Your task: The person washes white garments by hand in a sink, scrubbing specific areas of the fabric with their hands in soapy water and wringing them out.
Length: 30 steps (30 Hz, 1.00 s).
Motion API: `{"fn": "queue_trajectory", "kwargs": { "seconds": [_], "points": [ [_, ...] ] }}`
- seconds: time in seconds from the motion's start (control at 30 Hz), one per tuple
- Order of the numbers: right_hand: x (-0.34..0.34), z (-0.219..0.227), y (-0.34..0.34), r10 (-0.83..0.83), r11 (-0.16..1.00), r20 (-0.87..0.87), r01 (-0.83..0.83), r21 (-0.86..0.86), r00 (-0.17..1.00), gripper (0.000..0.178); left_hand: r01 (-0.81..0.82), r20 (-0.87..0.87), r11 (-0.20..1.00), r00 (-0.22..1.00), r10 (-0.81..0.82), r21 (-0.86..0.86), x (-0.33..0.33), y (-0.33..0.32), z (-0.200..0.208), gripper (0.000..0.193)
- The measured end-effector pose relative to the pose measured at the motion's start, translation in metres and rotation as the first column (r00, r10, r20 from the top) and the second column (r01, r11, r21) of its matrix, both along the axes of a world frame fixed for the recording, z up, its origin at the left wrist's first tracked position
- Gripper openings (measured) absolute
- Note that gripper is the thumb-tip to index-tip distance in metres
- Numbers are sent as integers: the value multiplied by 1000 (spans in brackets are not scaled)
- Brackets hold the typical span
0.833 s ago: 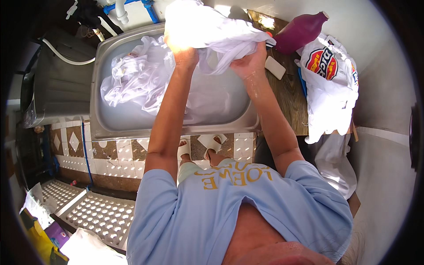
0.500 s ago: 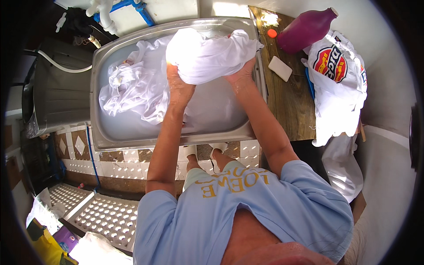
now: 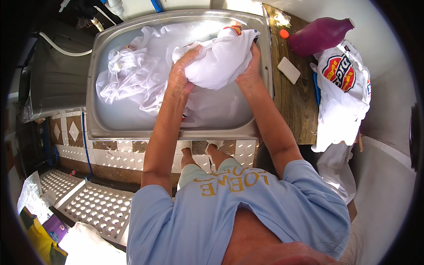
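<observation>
Over the metal sink I hold a bunched, wet white garment between both hands. A red and yellow print shows at its far end. My left hand is closed on its left side, with the fingers partly wrapped over the cloth. On the other side my right hand grips the fabric; most of its fingers are hidden behind the bundle. More white clothes lie crumpled in the cloudy water at the left of the basin.
Right of the sink, a wooden counter bears a white soap bar, an orange cap and a purple bottle. A printed white shirt hangs over its right end. A dark grey tub stands at the left.
The garment in my hands has turned and gathered tighter, bringing its colored print into sight. My left hand has shifted upward along its side. The whole view has tilted slightly.
</observation>
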State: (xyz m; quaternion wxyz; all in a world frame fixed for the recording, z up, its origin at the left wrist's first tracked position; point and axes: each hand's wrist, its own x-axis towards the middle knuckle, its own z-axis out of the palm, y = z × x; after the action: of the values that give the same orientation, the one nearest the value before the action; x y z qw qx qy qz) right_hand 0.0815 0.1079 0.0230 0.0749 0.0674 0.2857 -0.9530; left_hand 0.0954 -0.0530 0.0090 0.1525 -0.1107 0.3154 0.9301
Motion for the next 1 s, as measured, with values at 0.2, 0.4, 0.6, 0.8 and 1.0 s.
{"fn": "queue_trajectory", "kwargs": {
  "seconds": [0.2, 0.4, 0.6, 0.8, 1.0],
  "points": [
    [-4, -18, 9, 69, 997, 165, -64, -36, 984, 40, -181, -175, 903, 977, 120, -390, 1, 8, 33, 26],
    [-23, -29, 16, 533, 841, 12, -528, -118, 846, 35, -642, -658, 235, 567, -495, -730, 0, 24, 69, 19],
    [-34, -17, 17, 477, 819, 296, -540, 192, 828, 44, -124, -271, 874, 963, -9, -469, -1, -4, 54, 22],
    [-25, -11, -8, 361, 917, -170, -383, -116, 917, 59, -218, 128, 947, 973, 192, 234, -7, -2, 10, 33],
    [9, -12, -25, 120, 980, -50, -126, -153, 992, 71, -322, 184, 906, 942, 279, 276, -24, -5, -8, 32]
  ]
}}
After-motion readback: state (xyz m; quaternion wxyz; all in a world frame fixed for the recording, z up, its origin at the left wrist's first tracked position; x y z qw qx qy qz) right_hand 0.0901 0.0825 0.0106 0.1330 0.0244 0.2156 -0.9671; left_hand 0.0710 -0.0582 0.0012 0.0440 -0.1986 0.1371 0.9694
